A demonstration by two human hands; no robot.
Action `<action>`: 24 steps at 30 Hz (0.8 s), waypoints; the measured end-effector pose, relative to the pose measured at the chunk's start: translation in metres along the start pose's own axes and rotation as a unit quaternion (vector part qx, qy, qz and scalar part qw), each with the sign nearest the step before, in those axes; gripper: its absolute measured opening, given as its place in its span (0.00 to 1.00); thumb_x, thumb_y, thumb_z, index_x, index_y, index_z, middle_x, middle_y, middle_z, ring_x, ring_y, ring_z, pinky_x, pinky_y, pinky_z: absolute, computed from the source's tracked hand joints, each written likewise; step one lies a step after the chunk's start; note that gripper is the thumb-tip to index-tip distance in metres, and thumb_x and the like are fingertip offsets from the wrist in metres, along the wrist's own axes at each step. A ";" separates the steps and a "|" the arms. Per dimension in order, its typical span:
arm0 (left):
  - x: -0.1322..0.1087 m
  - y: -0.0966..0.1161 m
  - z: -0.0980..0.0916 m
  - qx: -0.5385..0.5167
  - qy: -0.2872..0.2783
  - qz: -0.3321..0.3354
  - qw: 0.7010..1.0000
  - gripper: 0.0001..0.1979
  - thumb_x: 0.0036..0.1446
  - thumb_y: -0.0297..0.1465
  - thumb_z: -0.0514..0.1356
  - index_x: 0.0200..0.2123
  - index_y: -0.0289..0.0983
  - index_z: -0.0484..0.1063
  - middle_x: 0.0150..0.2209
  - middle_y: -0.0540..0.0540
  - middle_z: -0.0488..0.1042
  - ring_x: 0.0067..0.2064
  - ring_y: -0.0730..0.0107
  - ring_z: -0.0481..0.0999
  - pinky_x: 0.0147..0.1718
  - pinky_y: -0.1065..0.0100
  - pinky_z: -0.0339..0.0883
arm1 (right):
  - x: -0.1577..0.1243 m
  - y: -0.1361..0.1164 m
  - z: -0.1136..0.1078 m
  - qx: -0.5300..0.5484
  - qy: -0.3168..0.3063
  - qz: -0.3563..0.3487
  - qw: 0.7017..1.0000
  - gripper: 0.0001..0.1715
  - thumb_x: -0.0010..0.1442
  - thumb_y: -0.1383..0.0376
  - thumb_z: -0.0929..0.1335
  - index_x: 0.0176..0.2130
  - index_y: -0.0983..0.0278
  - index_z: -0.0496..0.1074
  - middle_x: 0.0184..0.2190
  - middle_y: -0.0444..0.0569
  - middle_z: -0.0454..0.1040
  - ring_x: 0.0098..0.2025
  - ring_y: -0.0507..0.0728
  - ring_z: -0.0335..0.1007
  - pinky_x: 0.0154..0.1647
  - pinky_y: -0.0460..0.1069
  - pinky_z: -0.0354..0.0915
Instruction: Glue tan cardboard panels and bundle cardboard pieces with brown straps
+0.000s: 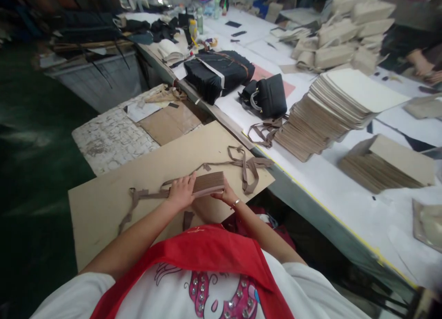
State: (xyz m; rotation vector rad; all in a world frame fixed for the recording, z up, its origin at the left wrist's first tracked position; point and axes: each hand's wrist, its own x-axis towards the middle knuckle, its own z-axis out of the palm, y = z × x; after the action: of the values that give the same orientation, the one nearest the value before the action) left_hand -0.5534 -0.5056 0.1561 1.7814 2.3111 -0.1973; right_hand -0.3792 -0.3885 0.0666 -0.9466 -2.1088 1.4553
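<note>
A stack of thin brown strips is held just above a tan board, between my two hands. My left hand wraps over the stack's left end, fingers on top. At the right end, my right hand grips the stack with the thumb side near its edge. Long brown fabric strips lie loose and tangled on the board, to the right of and behind the hands. Another brown strip trails to the left of my left hand.
The tan board sits against a long white table. On the table are a tall stack of panels, a lower pile, a black handbag and a tied black bundle. A co-worker's hands show at the far right.
</note>
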 end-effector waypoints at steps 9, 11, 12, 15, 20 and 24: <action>-0.007 0.007 0.007 0.029 0.095 0.060 0.993 0.34 0.56 0.35 0.53 0.63 0.32 0.46 0.63 0.36 0.51 0.60 0.54 0.54 0.54 0.56 0.50 | -0.048 -0.004 0.001 0.027 0.154 -0.060 0.986 0.31 0.56 0.64 0.66 0.58 0.58 0.57 0.54 0.55 0.60 0.54 0.59 0.62 0.48 0.56 0.68; -0.007 0.011 0.010 0.035 0.106 0.099 0.989 0.31 0.58 0.33 0.51 0.64 0.37 0.47 0.64 0.39 0.49 0.61 0.54 0.53 0.54 0.55 0.51 | -0.054 -0.009 0.004 0.017 0.153 -0.079 0.985 0.29 0.58 0.65 0.65 0.58 0.57 0.57 0.54 0.55 0.60 0.55 0.59 0.61 0.48 0.55 0.69; -0.006 0.013 0.011 0.039 0.109 0.112 0.987 0.29 0.59 0.32 0.49 0.64 0.40 0.47 0.64 0.40 0.49 0.61 0.54 0.53 0.53 0.54 0.52 | -0.056 -0.011 0.005 0.014 0.155 -0.084 0.984 0.29 0.58 0.66 0.64 0.58 0.57 0.57 0.55 0.54 0.60 0.55 0.58 0.61 0.48 0.55 0.69; -0.003 0.015 0.013 0.053 0.111 0.125 0.985 0.27 0.61 0.29 0.45 0.63 0.47 0.48 0.64 0.41 0.49 0.59 0.52 0.56 0.47 0.53 0.57 | -0.059 -0.014 0.008 0.008 0.163 -0.088 0.983 0.29 0.60 0.67 0.62 0.59 0.58 0.56 0.55 0.55 0.60 0.55 0.58 0.60 0.49 0.55 0.69; -0.001 0.014 0.013 0.068 0.098 0.126 0.985 0.28 0.60 0.28 0.46 0.63 0.52 0.47 0.65 0.40 0.48 0.57 0.49 0.58 0.42 0.52 0.59 | -0.059 -0.015 0.008 -0.017 0.159 -0.092 0.983 0.29 0.59 0.67 0.63 0.59 0.59 0.56 0.54 0.55 0.61 0.54 0.58 0.61 0.49 0.55 0.69; -0.001 0.015 0.013 0.062 0.089 0.122 0.987 0.30 0.60 0.26 0.47 0.63 0.55 0.45 0.65 0.40 0.46 0.57 0.48 0.58 0.42 0.52 0.59 | -0.056 -0.020 0.004 -0.041 0.184 -0.103 0.977 0.25 0.57 0.67 0.64 0.54 0.61 0.60 0.51 0.55 0.64 0.52 0.59 0.63 0.49 0.57 0.67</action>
State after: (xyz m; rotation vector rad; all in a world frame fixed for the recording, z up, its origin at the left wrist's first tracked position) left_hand -0.5376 -0.5058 0.1440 2.2077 2.2091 -0.1495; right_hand -0.3489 -0.4362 0.0863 -0.9159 -1.9356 1.0093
